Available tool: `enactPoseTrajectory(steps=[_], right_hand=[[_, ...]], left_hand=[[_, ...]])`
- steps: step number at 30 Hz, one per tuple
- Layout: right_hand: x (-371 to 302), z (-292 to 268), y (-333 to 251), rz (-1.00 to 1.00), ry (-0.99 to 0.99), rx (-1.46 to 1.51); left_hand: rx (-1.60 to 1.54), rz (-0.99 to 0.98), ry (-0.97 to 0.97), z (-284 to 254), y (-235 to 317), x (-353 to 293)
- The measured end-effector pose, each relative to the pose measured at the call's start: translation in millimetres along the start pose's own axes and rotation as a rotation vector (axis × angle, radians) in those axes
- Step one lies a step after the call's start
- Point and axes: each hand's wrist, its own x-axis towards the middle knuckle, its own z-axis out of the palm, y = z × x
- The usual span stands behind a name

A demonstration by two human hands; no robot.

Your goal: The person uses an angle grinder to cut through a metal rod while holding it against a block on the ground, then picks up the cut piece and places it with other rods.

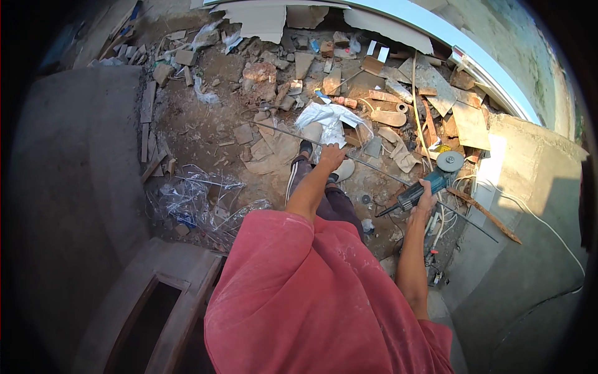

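Observation:
My left hand (332,157) is closed around a long thin metal rod (377,168), which slants across in front of my legs from upper left to lower right. In my right hand (425,201) is a teal and black angle grinder (440,179), its round disc (450,161) pointing up and away from me. Past the grinder, the rod comes out again lower down and ends near the right wall; where it passes behind the tool and hand is hidden. Whether the disc spins I cannot tell.
Broken tiles, bricks and wood cover the ground ahead. White plastic sheeting (330,118) lies by my feet, clear plastic wrap (196,196) to the left. A curved wooden stick (486,215) and a white cable (542,218) lie at the right. Low concrete walls (81,156) flank me.

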Motion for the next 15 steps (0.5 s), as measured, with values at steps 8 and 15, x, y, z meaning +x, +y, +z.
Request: enactPoseTrajectory(steps=[8, 15], right_hand=[[23.9, -38.0, 21.9, 0.046, -0.079, -0.053], [40.5, -53.0, 57.4, 0.078, -0.143, -0.100]], left_hand=[[0.005, -0.083, 0.002, 28.4, 21.3, -23.1], [-0.064, -0.154, 0.005, 86.4, 22.7, -24.8]])
